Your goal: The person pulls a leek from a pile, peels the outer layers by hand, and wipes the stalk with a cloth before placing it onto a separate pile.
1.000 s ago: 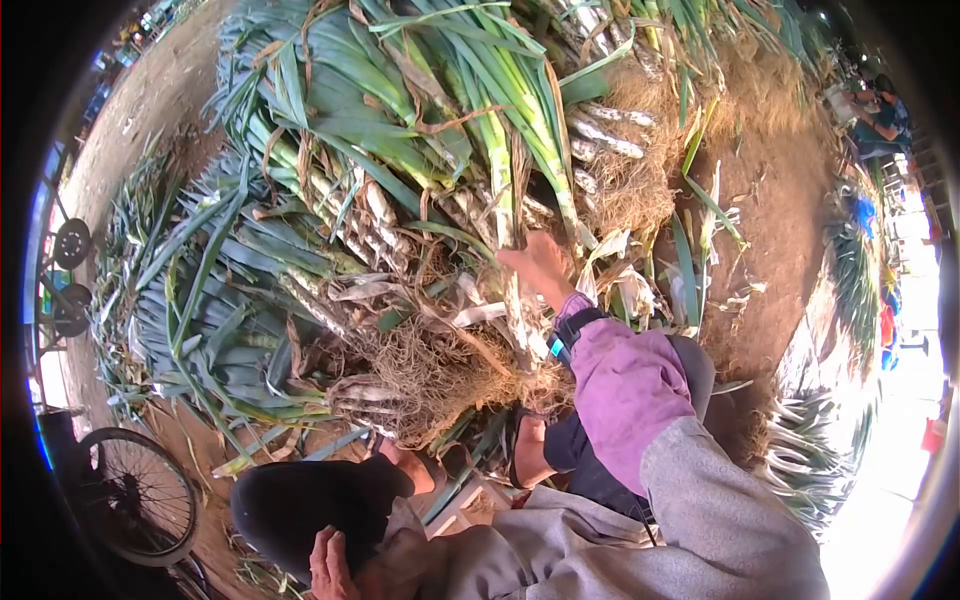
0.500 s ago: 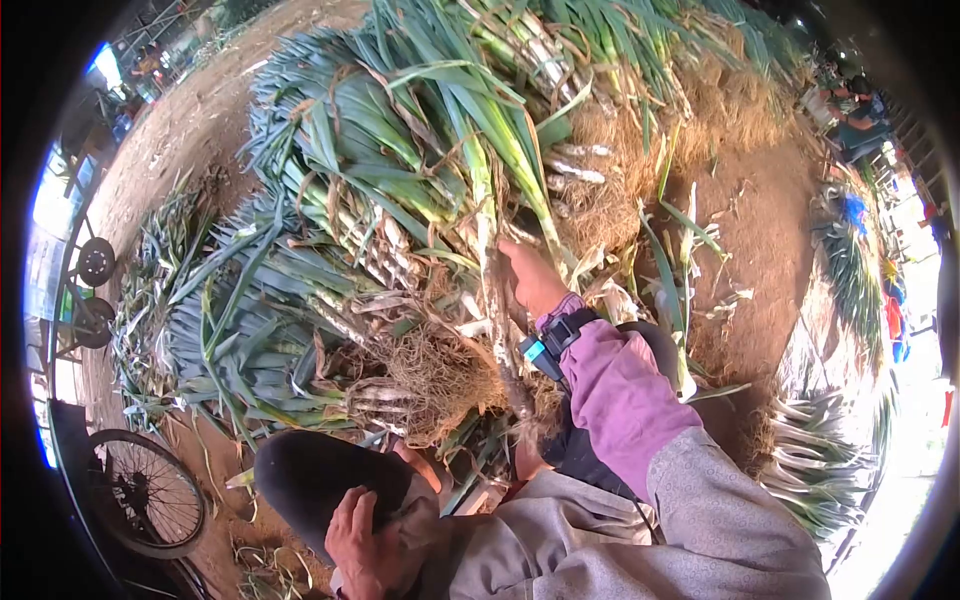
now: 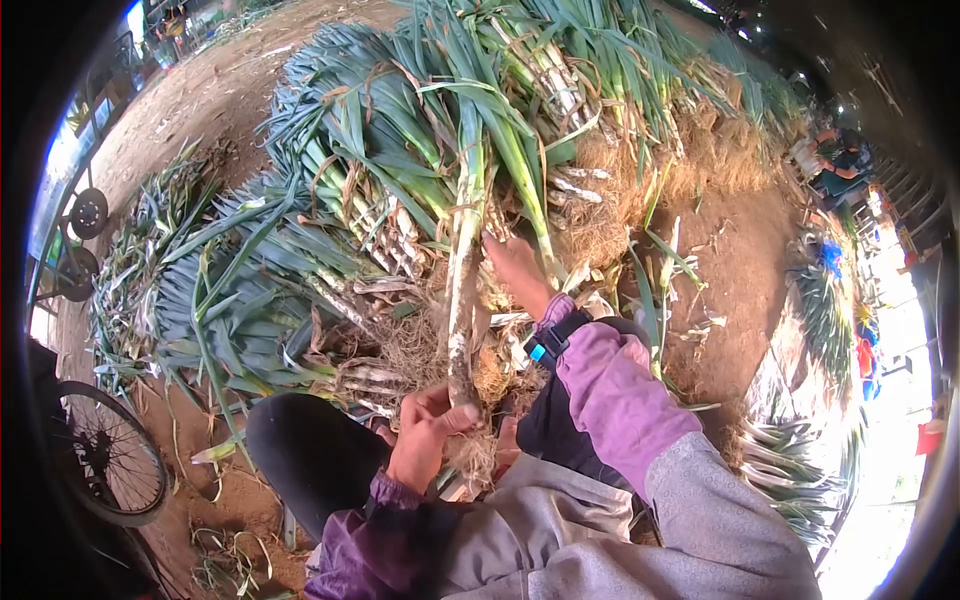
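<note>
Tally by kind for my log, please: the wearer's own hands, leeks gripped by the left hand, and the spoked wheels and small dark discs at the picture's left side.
Own hands, left hand and right hand: 2
Gripped leek: 1
Spoked wheel: 1
Dark discs: 2
Total: 6

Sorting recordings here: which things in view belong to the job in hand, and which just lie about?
Likely the job:
- left hand
- right hand
- leek, gripped by the left hand
- piled leeks

Apparently just lying about:
- spoked wheel
- leaf scraps
</note>
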Available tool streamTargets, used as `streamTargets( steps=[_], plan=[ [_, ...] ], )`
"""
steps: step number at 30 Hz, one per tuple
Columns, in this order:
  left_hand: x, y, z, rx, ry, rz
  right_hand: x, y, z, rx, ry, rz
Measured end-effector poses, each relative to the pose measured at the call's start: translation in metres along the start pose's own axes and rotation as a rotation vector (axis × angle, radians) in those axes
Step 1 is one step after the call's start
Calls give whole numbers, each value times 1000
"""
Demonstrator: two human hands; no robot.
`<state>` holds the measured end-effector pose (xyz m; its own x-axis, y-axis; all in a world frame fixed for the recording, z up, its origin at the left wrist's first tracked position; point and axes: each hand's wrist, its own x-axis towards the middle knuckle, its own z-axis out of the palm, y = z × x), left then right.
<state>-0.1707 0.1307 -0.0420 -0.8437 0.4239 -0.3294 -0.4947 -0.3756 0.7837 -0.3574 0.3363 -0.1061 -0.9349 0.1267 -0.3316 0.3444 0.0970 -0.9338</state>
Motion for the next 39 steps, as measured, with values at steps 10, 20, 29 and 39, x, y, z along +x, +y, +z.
streamTargets(
  steps=[10, 20, 29, 39],
  plan=[
    [-28, 17, 43, 376, -247, 71, -86, -80, -55, -267, -223, -456],
    [-53, 117, 22, 1821, 609, 1331, -292, -119, -82, -784, -519, -896],
    [-132, 124, 2, 2059, 958, 1604, -305, -160, -61, -1405, 7, -1796],
    [-160, 121, -14, 1766, 869, 990, -276, -107, 71, 383, -425, -575]
  ],
)
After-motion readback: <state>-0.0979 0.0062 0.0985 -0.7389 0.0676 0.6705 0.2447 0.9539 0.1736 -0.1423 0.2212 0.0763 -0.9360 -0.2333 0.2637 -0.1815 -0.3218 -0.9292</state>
